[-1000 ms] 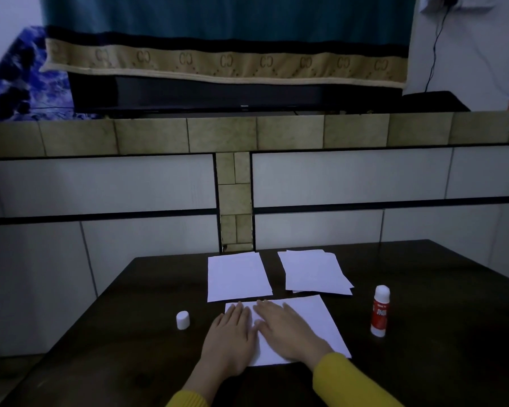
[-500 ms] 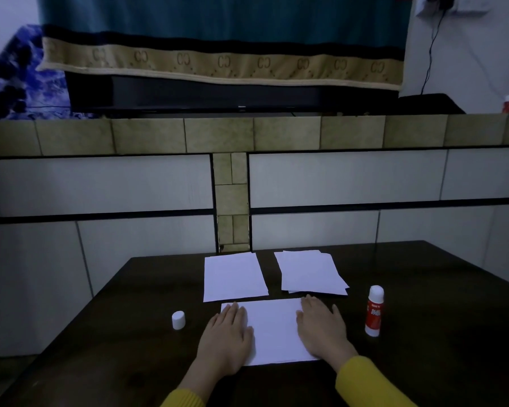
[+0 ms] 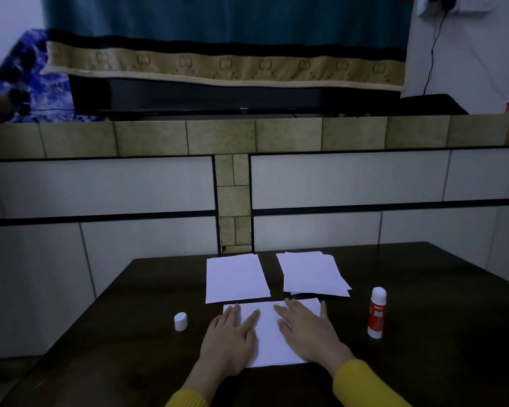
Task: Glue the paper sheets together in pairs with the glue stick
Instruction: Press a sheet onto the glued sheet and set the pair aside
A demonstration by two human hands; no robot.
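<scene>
White sheets [image 3: 269, 333] lie flat; glue stick [image 3: 376, 313] upright, uncapped.

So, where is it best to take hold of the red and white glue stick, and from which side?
Grip the upright red and white glue stick around its red middle, coming from its left with the right hand, the nearer one. It stands free on the dark table, so nothing blocks that side.

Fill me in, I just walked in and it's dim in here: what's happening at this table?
A person in yellow sleeves is gluing paper sheets in pairs. Both the left hand and the right hand lie flat, fingers spread, pressing the nearest paper sheet onto the dark table. Farther back lie a single sheet and a loose stack of sheets. The glue stick stands upright and uncapped at the right; its white cap stands apart at the left.
</scene>
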